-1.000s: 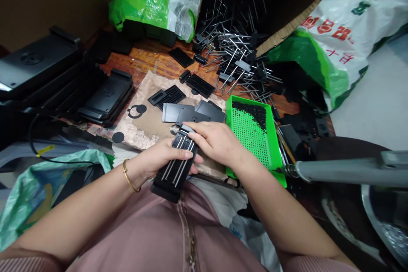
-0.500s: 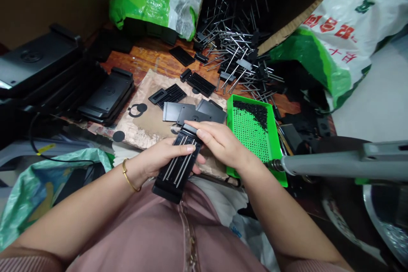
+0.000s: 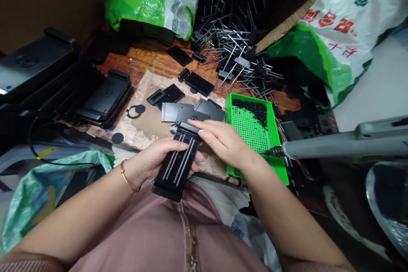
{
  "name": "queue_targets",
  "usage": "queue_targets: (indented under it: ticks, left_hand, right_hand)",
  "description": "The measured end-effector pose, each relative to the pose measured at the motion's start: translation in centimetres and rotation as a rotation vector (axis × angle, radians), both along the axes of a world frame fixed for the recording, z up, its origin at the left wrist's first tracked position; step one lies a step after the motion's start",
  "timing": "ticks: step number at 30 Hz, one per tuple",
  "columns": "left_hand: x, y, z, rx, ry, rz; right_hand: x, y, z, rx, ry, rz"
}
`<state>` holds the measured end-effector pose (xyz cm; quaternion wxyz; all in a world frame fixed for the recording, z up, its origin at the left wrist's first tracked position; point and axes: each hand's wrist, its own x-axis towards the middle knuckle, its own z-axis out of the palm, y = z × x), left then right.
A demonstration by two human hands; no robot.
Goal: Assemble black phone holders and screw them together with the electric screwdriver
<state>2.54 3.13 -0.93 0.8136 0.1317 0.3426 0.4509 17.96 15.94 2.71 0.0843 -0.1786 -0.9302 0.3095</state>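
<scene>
A black plastic clamp-like holder [image 3: 177, 165] with bright metal rods along its open inside lies tilted in front of my chest. My left hand [image 3: 156, 157] is closed around it, thumb across the rods and fingertips showing at the far side. Against its upper end piece, my right hand [image 3: 219, 140] presses with thumb and fingers closed on the edge. Just beyond are overlapping smooth black plates [image 3: 185, 113], and behind them ribbed black plates [image 3: 199, 83]. To the right of my right hand is a green perforated tray [image 3: 228, 110] with small black parts [image 3: 255, 110] at its far end.
Loose metal rods with black end blocks [image 3: 232, 57] spill from a cardboard box [image 3: 295, 12] at the back. Stacked black holders [image 3: 105, 93] stand at the left. A grey powered driver [image 3: 331, 142] juts in from the right, its tip over the tray.
My left thumb has slid slightly left and up over the rods. Both hands keep hold of the holder, and the view has shifted a little.
</scene>
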Motion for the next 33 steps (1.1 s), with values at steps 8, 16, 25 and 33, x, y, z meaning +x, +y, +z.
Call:
queue_targets:
  ticks: [8,16,25,33]
  left_hand:
    - [0.3,0.1,0.6,0.042,0.019,0.082]
    - [0.5,0.1,0.5,0.038,0.038,0.088]
    - [0.5,0.2,0.2,0.096,-0.06,0.14]
    - [2.3,1.7,1.0,0.09,0.005,0.918]
  right_hand:
    - [0.6,-0.2,-0.5,-0.018,0.014,-0.059]
    - [1.2,-0.8,-0.7,-0.039,0.031,-0.109]
    - [2.7,-2.0,-2.2,-0.19,0.159,-0.278]
    - [1.5,-7.9,-3.6,-1.239,0.236,-0.633]
